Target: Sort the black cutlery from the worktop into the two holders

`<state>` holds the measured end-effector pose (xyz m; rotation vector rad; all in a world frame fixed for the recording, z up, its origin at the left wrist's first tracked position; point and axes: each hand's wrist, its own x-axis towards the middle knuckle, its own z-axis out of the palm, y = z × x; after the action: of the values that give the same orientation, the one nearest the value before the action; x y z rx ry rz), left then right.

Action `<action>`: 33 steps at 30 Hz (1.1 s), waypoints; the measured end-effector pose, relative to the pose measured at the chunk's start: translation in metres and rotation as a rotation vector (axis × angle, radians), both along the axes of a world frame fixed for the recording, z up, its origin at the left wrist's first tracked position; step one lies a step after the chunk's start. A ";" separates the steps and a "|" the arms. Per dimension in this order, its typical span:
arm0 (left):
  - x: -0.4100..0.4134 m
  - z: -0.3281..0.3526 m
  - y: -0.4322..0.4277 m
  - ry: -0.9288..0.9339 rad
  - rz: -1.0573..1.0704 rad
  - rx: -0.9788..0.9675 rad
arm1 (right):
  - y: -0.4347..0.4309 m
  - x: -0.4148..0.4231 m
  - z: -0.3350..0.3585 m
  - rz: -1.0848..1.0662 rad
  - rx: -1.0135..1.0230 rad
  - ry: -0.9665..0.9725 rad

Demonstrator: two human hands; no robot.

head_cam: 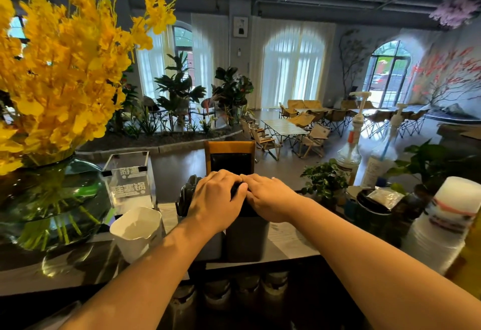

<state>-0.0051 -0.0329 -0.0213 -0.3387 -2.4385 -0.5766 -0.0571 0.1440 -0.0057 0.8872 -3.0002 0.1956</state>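
Here, a white cup stands on the worktop, left of a dark holder. Over that holder's mouth the hands meet. The left hand curls round black cutlery. The right hand lies against the same bunch, fingertips hidden, so I cannot tell its hold. Just left, a second holder has more pieces standing upright.

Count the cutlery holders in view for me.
2. A dark holder stands under the left hand and right hand; a second holder, with black cutlery in it, stands just left of it. More may be hidden.
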 end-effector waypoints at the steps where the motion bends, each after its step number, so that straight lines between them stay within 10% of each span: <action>1: 0.000 0.000 0.000 -0.019 -0.005 0.000 | -0.002 -0.001 0.001 0.007 -0.031 -0.087; 7: -0.001 -0.002 0.010 -0.101 -0.043 -0.039 | -0.003 0.014 0.004 -0.066 -0.709 -0.197; 17: 0.003 0.014 0.021 -0.532 0.084 -0.843 | -0.004 0.026 -0.014 -0.001 -0.450 -0.206; 33: 0.054 0.037 0.008 -0.495 0.055 -0.410 | 0.012 0.075 0.009 -0.295 -0.838 -0.182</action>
<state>0.0491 -0.0244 0.0161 -0.3183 -3.0370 -0.1343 0.0176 0.1564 0.0037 0.3404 -2.6788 1.4315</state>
